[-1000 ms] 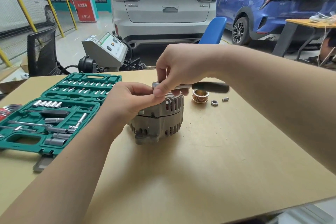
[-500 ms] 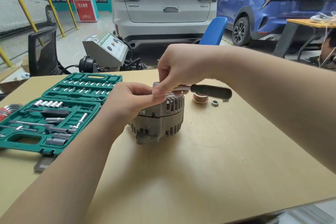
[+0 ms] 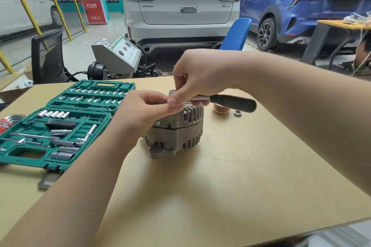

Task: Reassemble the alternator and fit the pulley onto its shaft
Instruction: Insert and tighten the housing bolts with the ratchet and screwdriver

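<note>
Alternator (image 3: 176,132): mid-table (image 3: 261,166), bare board in front and to its right.
Toolcase (image 3: 60,126): near its left.
Pulley (image 3: 220,108): behind, beside nut (image 3: 237,113).
Right hand (image 3: 197,78): pinches ratchet (image 3: 230,102) head above alternator.
Left hand (image 3: 140,112): curled on alternator's top.

Your alternator (image 3: 176,132): dull grey cast metal. Ratchet (image 3: 230,102): bright steel, matt black grip. Pulley (image 3: 220,108): coppery, ribbed. Table (image 3: 241,176): smooth matt board.

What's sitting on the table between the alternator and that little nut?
The grooved pulley, seen in the head view, partly behind the ratchet handle, between the alternator and the nut.
</note>
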A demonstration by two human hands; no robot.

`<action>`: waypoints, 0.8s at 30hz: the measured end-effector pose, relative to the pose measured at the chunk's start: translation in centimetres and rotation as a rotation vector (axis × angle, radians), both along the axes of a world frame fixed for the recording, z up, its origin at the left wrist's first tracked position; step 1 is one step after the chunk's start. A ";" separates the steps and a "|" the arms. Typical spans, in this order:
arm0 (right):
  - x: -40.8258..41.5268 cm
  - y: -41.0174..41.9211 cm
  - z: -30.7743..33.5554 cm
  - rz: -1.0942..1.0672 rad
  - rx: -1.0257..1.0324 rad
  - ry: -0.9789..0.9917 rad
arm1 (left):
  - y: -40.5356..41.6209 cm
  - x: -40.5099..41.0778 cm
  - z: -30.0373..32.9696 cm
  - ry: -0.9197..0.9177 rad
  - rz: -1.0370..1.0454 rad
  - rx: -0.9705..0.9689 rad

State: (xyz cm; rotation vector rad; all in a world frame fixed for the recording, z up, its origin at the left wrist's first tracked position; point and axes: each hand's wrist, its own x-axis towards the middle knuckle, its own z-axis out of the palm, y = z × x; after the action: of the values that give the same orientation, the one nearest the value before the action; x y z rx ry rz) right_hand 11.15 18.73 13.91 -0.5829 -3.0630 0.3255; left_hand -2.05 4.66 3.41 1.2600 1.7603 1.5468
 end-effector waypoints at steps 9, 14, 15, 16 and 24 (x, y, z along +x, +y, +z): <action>0.3 0.1 0.5 0.042 -0.154 -0.021 | 0.0 -0.2 0.1 -0.023 -0.013 -0.015; -0.2 -0.5 0.2 0.033 0.044 -0.060 | -0.1 0.0 0.0 -0.015 -0.012 0.014; -0.2 -0.4 0.2 0.043 0.038 -0.056 | -0.1 -0.1 0.0 -0.021 -0.012 0.014; -0.1 -0.4 0.3 0.054 0.007 -0.054 | -0.1 -0.1 0.1 -0.028 -0.014 0.009; 0.3 -0.2 0.7 0.024 -0.141 -0.031 | -0.1 0.0 0.1 -0.001 -0.008 -0.017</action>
State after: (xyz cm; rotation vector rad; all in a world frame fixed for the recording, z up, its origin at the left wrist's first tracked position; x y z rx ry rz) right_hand 11.45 18.51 14.60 -0.5609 -3.0969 0.5414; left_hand -2.05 4.54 3.56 1.2568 1.7622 1.5241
